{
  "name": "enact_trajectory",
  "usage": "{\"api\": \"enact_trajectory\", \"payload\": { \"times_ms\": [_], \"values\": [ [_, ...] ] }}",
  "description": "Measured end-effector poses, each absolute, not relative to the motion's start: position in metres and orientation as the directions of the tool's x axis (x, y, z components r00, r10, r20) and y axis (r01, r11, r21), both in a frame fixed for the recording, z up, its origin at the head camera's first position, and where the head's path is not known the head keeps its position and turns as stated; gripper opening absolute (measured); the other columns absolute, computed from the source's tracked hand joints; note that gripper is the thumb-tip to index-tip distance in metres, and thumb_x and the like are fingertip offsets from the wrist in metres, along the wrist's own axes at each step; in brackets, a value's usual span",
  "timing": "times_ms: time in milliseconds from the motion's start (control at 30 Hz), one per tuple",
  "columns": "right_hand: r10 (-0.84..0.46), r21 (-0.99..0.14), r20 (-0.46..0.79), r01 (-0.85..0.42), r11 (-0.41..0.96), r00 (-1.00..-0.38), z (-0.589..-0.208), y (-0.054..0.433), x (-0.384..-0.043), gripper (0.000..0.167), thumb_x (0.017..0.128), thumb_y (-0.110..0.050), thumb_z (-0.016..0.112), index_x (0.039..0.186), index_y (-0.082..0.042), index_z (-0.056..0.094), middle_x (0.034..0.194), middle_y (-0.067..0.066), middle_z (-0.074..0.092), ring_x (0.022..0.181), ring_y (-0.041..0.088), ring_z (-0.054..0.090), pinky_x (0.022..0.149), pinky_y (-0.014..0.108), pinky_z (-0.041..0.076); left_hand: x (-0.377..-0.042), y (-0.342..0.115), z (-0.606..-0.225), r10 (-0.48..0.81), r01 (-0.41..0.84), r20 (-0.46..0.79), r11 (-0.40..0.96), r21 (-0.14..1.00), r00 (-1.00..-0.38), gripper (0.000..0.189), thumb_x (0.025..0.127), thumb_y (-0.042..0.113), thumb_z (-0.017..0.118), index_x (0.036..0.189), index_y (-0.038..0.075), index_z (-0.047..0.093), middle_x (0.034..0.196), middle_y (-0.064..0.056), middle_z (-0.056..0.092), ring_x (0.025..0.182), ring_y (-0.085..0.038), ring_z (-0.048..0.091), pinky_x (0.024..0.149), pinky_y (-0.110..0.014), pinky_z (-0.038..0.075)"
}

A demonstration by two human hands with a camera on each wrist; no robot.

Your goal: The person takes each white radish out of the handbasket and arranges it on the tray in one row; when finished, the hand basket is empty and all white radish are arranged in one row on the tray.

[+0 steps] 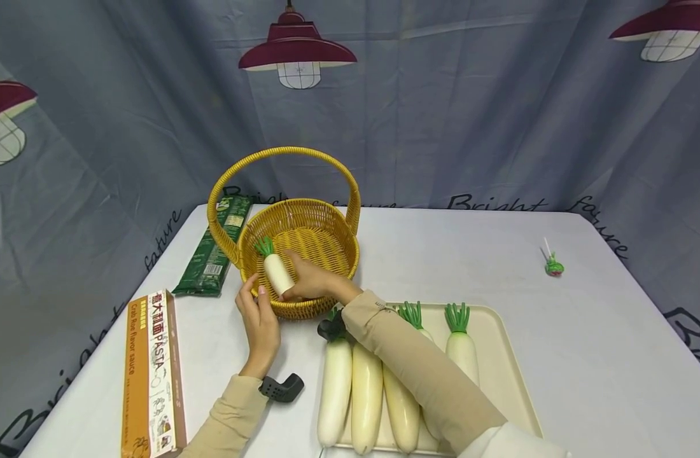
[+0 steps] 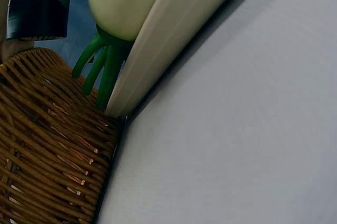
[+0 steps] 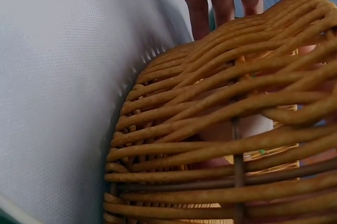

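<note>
The right hand (image 1: 314, 278) reaches over the front rim of a yellow wicker basket (image 1: 327, 238) and holds a toy white radish (image 1: 276, 270) by its lower end. That radish lies tilted inside, its green leaf tuft toward the basket's left wall. Against the front left of the basket rests the left hand (image 1: 261, 323), fingers fairly straight along the outside and thumb at the rim. In the right wrist view, the fingers (image 3: 224, 7) of the left hand show beyond the woven wall (image 3: 210, 108). Part of the right hand is hidden by the weave there.
A cream tray (image 1: 501, 362) with several white radishes (image 1: 335, 391) stands in front of the basket, partly under the right forearm. To the left are a green pasta packet (image 1: 208, 261) and an orange and white pasta box (image 1: 152, 375). A lollipop (image 1: 553, 264) lies far right.
</note>
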State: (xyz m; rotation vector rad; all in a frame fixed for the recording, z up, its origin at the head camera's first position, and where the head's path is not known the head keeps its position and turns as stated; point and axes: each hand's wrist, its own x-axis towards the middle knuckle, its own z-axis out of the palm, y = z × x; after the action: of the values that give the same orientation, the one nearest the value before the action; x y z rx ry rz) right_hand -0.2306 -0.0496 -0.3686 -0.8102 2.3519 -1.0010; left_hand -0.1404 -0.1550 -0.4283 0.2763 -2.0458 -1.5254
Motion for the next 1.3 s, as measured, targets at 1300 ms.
{"api": "enact_trajectory", "payload": {
  "times_ms": [1300],
  "values": [
    [-0.772, -0.957, -0.290, 0.166, 0.237, -0.565, -0.369, -0.040, -0.243, 0.054, 0.091, -0.009, 0.038, 0.143, -0.021, 0.028, 0.145, 0.006, 0.027, 0.087, 0.014, 0.049, 0.071, 0.028, 0.045, -0.141, -0.155, -0.427, -0.472, 0.158, 0.308, 0.330, 0.931, -0.826, 0.042, 0.099, 0.031, 0.029, 0.133, 0.007, 0.033, 0.131, -0.021, 0.026, 0.114, -0.027, 0.034, 0.094, -0.039, 0.027]
  ]
}}
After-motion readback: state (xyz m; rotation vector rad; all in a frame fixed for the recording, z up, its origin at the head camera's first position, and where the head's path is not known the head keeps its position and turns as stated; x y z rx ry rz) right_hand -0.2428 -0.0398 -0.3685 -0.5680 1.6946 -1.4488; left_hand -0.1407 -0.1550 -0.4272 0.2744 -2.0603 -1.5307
